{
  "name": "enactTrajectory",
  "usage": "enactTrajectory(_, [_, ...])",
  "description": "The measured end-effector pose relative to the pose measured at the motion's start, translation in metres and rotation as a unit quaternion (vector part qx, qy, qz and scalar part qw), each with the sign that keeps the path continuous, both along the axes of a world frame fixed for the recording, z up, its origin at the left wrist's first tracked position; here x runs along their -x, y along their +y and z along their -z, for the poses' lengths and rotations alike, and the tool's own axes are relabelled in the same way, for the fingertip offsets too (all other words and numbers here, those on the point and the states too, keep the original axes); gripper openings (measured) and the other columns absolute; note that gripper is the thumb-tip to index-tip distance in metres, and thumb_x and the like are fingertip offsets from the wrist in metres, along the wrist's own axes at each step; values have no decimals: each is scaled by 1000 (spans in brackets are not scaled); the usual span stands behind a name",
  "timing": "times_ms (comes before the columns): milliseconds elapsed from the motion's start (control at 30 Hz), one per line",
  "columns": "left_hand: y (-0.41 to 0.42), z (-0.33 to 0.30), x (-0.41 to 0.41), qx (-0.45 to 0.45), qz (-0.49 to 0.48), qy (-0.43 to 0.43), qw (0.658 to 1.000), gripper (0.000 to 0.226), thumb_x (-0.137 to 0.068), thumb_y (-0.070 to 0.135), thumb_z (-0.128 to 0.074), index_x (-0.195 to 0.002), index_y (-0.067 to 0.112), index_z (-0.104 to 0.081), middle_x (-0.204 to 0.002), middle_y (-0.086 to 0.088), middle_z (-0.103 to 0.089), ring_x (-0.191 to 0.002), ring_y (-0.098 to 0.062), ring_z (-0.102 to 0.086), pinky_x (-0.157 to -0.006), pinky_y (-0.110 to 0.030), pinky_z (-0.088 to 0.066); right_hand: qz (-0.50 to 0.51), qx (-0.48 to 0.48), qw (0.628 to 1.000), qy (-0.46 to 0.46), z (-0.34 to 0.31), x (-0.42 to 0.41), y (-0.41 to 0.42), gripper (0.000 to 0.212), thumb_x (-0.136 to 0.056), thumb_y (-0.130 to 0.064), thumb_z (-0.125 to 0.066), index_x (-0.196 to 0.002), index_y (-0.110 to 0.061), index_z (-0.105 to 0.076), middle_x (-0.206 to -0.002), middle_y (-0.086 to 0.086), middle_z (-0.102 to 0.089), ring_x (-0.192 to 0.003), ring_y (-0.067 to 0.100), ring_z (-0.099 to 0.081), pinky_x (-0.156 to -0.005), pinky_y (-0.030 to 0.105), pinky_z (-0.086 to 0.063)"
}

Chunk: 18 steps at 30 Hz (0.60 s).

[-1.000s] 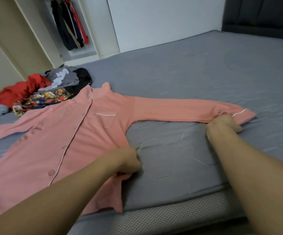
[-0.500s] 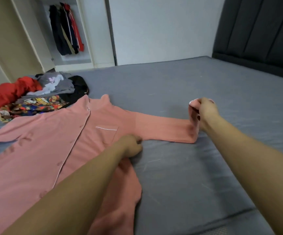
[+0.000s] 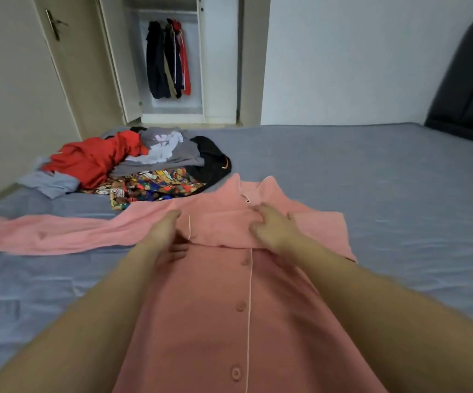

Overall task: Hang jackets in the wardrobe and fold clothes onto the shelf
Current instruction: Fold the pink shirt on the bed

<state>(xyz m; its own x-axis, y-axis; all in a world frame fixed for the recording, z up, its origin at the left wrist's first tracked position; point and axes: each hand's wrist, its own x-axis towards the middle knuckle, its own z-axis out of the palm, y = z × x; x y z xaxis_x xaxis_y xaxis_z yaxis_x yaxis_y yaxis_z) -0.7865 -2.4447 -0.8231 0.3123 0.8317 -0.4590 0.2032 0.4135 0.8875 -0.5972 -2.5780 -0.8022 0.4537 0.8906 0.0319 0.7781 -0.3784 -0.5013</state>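
A pink button-up shirt [image 3: 218, 307] lies face up on the grey bed [image 3: 385, 194], collar away from me. Its right sleeve is folded across the chest, and the piped cuff ends near my left hand [image 3: 170, 236]. That hand's thumb and curled fingers hold the cuff end. My right hand [image 3: 275, 228] presses flat with spread fingers on the folded sleeve below the collar. The other sleeve [image 3: 45, 234] stretches out to the left. Several dark and red jackets [image 3: 168, 58] hang in the open wardrobe [image 3: 218, 66] beyond the bed.
A heap of loose clothes sits at the bed's far left: a red garment [image 3: 93, 160], a grey top [image 3: 167, 154], a black one [image 3: 212, 160], a cartoon-print piece [image 3: 155, 185] and a pale blue one [image 3: 53, 182]. A dark headboard [image 3: 470, 89] stands on the right, a door [image 3: 68, 66] on the left.
My right hand carried the right sleeve over and laid it across the chest. My left hand moved from the shirt's side to the cuff. The view swung to face the shirt.
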Motion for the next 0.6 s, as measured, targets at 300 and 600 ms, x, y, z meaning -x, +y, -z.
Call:
enactTrajectory(300, [55, 37, -39, -122, -51, 74, 989, 31, -94, 11, -48, -120, -3, -59, -106, -22, -65, -87, -38, -66, -74, -40, -56, 377, 70, 918, -97, 92, -47, -58, 86, -80, -64, -49, -150, -23, -17, -157, 12, -15, -142, 36, -15, -113, 52, -12])
enactTrajectory(600, [58, 55, -13, -456, 43, 370, 808, 41, -94, 19, -49, -129, -1, -42, -127, -27, -49, -115, -42, -49, -91, -47, -41, 434, 42, 890, -131, 77, -84, -81, 26, -92, -8, -38, -113, -5, -53, -117, 25, -61, -106, 41, -60, -85, 43, -47])
